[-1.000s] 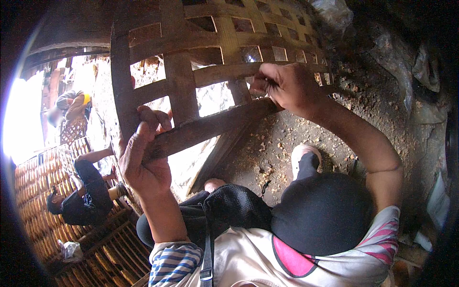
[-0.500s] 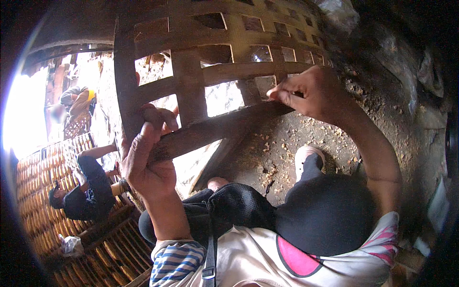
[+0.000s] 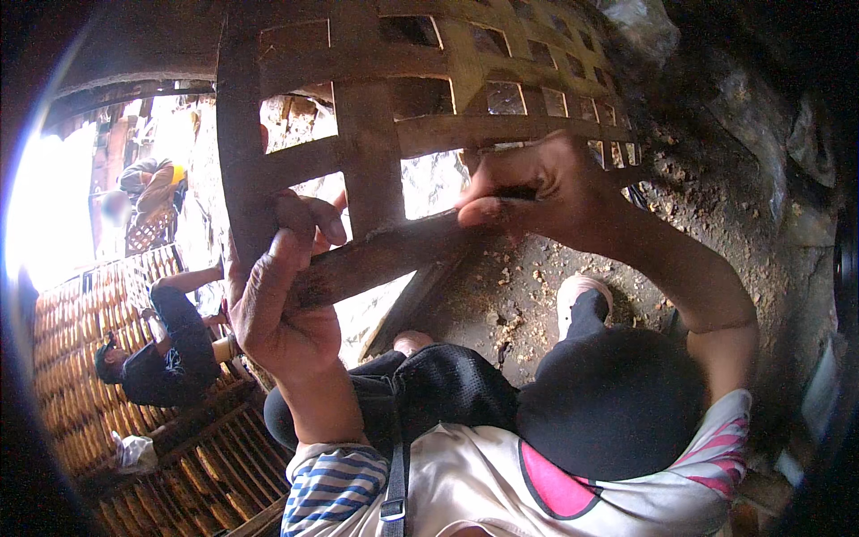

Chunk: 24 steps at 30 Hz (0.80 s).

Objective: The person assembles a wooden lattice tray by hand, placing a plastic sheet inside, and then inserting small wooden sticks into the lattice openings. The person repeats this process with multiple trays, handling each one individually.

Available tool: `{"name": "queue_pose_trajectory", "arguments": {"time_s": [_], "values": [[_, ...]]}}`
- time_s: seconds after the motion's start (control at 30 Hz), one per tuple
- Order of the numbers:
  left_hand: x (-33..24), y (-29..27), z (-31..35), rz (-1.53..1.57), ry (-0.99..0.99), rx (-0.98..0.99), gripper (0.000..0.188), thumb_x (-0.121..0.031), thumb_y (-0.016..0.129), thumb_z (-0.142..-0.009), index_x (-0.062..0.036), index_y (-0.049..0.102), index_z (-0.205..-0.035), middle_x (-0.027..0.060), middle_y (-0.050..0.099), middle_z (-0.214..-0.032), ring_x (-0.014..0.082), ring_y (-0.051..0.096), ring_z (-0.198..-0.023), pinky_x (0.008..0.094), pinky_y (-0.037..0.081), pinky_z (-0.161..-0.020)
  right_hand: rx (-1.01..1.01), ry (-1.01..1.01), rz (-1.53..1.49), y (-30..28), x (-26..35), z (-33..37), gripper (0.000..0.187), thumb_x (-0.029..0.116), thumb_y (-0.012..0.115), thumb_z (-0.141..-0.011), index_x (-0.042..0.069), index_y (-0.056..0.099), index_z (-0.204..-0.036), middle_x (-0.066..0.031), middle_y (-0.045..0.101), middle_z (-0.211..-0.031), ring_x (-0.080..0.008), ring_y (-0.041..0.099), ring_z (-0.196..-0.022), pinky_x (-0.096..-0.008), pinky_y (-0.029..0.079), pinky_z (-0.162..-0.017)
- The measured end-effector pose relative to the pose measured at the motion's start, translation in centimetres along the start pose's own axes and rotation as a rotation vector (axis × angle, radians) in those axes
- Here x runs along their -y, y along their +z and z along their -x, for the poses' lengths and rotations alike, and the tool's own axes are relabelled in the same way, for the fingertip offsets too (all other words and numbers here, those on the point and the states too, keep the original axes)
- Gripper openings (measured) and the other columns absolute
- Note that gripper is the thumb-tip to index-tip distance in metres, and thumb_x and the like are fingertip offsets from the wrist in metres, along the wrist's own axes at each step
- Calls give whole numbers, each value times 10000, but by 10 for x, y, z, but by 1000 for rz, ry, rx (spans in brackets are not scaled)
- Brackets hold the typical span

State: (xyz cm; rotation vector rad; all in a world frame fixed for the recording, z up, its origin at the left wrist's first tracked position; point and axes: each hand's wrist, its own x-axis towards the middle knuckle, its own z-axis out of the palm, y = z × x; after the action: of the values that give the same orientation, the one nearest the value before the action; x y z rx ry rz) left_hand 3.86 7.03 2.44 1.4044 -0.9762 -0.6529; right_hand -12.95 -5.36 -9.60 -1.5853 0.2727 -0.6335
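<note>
Left hand (image 3: 276,309) is clasping the woven slat lattice (image 3: 371,170) by its lower-left corner — the slats extending above both hands — while the right hand (image 3: 528,192) is touching the lower edge, its hold unclear

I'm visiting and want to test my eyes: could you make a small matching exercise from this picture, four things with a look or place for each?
1. Woven panel
2. Crumpled bag
3. Left sleeve
4. Shoulder strap

A. Black
B. On the slats
C. Full of square holes
D. Blue and white stripes

Pairs: 1-C, 2-B, 3-D, 4-A
</note>
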Motion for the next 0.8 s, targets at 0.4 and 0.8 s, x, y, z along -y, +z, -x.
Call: {"name": "queue_pose_trajectory", "arguments": {"time_s": [0.4,0.8], "values": [[4,-2,3,24,38,-116,439,-68,508,-855,130,398,-1231,197,563,-969,283,596,-813,504,488,-893,-310,-235,844,-36,-46,29,182,237,692,-829,64,637,-844,-60,594,-698,-181,612,-669,-337,460,-583],[-5,7,1,21,19,43,468,-86,478,-869,126,364,-1271,124,492,-813,242,541,-771,436,475,-875,-351,-487,853,-32,-50,49,327,327,523,-889,64,651,-1037,-98,651,-869,-263,614,-725,-371,491,-633]]}}
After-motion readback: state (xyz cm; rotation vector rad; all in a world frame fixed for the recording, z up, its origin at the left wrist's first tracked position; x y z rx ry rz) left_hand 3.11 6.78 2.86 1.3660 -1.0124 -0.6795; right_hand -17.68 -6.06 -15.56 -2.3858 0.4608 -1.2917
